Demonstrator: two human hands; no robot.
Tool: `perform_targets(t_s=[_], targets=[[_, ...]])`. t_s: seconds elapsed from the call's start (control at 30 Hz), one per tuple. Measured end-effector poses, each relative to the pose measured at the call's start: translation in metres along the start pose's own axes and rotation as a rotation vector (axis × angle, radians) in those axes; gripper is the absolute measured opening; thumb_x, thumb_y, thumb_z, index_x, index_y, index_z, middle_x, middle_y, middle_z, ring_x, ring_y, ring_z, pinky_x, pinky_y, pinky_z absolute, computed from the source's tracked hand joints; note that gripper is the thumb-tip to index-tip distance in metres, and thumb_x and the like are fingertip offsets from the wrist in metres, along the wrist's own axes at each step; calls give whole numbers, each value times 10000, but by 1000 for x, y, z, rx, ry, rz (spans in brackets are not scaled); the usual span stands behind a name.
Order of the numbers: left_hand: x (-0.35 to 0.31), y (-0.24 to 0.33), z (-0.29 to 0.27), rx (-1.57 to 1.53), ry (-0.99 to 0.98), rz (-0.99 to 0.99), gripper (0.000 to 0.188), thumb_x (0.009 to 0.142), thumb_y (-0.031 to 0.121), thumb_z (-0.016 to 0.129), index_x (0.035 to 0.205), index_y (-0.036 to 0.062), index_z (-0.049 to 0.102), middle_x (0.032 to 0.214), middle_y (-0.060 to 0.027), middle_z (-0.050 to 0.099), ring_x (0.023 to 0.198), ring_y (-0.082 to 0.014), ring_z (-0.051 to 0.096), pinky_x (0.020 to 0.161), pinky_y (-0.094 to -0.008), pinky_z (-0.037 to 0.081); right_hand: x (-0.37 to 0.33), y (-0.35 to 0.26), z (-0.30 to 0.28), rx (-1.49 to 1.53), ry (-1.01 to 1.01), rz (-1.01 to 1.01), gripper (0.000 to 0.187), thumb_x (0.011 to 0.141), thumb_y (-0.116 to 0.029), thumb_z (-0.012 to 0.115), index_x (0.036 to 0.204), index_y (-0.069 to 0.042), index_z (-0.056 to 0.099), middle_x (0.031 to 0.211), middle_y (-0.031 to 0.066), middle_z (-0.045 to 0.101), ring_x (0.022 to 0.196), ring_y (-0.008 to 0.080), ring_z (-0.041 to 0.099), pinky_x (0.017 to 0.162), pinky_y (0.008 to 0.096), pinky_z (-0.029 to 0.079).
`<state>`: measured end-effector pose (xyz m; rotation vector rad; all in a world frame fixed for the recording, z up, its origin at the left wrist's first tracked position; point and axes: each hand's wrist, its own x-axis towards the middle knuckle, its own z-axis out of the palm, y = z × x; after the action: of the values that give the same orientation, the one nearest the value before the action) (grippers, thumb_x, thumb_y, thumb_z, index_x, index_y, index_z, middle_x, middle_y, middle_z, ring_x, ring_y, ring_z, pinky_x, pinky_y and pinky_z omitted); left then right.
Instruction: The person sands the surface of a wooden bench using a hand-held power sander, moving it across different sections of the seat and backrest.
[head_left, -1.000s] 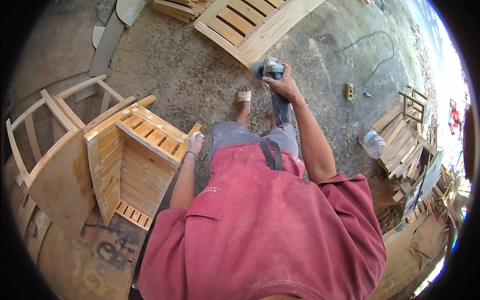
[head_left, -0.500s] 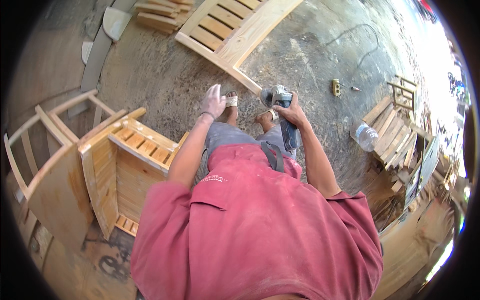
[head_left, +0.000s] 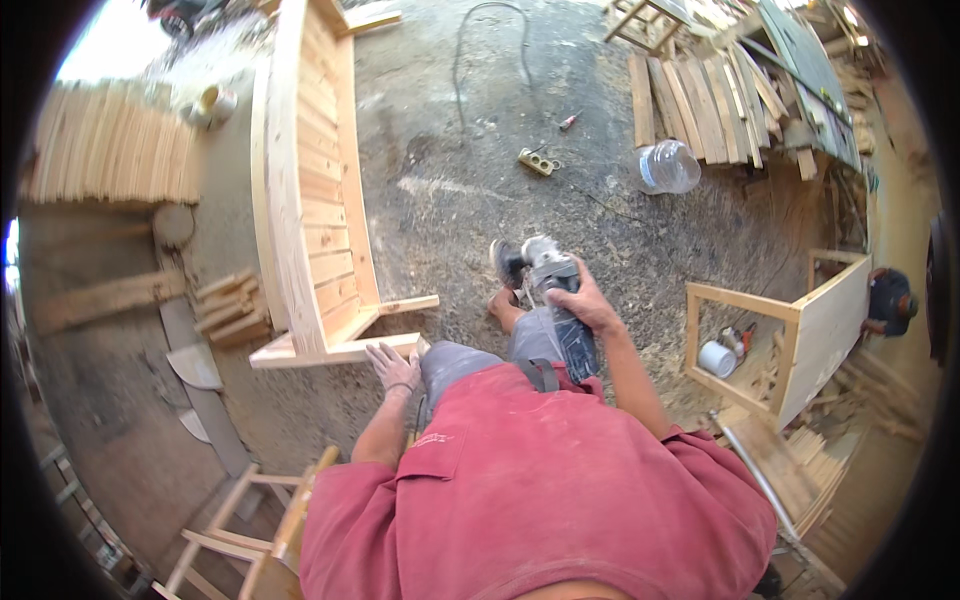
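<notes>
Holding: grinder within right fingers | wooden frame under left fingers

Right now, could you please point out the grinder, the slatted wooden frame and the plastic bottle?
Grinder (head_left: 573, 342): head view, on its dark body.
Slatted wooden frame (head_left: 323, 214): head view, on a slat.
Plastic bottle (head_left: 675, 167): head view, on its clear side.
</notes>
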<state>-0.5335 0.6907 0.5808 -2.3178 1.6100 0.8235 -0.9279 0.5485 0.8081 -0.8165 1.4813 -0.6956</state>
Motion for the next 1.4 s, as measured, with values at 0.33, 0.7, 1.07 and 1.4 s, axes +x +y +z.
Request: perform_targets(t_s=[0.33, 0.7, 1.07, 1.4], targets=[[24, 98, 13, 407, -392, 134, 800, 966, 443, 495, 1476, -112, 227, 1511, -372, 247, 1436, -479, 218, 1148, -550, 260, 62, -140, -183, 1410, -115, -306, 532, 876, -412, 727, 1222, -61, 529, 1057, 121, 613, 930, 229, 647, 785, 380, 581], [116, 255, -27, -100, -610, 31, 598, 965, 423, 513, 1362, -2, 375, 1355, -269, 458, 1218, -425, 438, 973, -536, 398, 210, -312, -305, 2185, -729, -409, 524, 800, -303, 818, 1173, -54, 547, 1056, 74, 618, 978, 209, 631, 970, 398, 540], [333, 477, -162, -1221, -308, -270, 343, 992, 343, 497, 1246, 114, 521, 1118, -124, 675, 871, -273, 664, 739, -404, 526, 352, -585, -495, 1387, -808, -998, 736, 902, -392, 707, 1400, 38, 376, 1110, 136, 625, 978, 220, 664, 845, 340, 586], [365, 574, -148, -243, -145, 271, 236, 925, 262, 550, 1056, 76, 612, 1023, -146, 683, 926, -295, 666, 751, -421, 533, 630, -552, -607, 792, -334, -490, 563, 876, -463, 672, 1117, 34, 561, 885, 126, 662, 666, 187, 677, 591, 289, 612]])
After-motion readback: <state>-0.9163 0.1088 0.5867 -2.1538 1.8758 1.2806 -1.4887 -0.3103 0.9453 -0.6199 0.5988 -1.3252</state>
